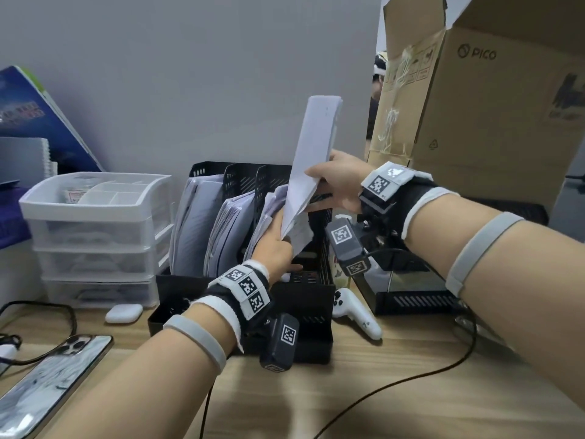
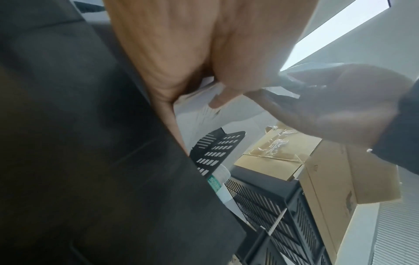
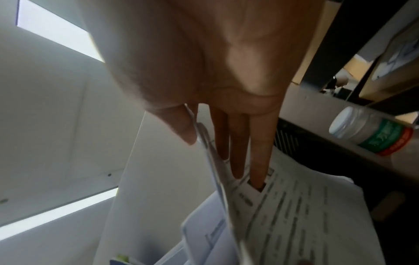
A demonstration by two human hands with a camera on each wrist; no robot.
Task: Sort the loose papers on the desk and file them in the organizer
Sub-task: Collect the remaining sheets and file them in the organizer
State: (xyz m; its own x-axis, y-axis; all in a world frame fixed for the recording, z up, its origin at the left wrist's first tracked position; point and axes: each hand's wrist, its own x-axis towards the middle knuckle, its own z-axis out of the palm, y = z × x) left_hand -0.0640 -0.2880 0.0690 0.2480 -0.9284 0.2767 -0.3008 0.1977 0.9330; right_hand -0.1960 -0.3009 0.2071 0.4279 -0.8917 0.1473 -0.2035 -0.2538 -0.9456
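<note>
A black mesh organizer [image 1: 316, 299] stands upright at the back of the wooden desk, and its left slots hold filed papers [image 1: 196, 217]. My right hand [image 1: 340, 182] pinches a stack of white papers [image 1: 311, 160] and holds it tilted upright over the rightmost slots. In the right wrist view the thumb lies on one side of the paper stack [image 3: 294, 206] and the straight fingers [image 3: 237, 157] on the other. My left hand [image 1: 273, 245] grips the stack's lower corner at the slot mouth, its fingers hidden behind the sheets. The left wrist view shows its palm and thumb [image 2: 222, 96].
A white drawer unit [image 1: 95, 229] stands left of the organizer and an open cardboard box [image 1: 474, 106] at the back right. A white game controller [image 1: 354, 312], a black mesh tray [image 1: 421, 299], a phone [image 1: 53, 381], an earbud case [image 1: 123, 313] and cables [image 1: 411, 378] lie on the desk. A water bottle [image 3: 371, 132] stands beside the organizer.
</note>
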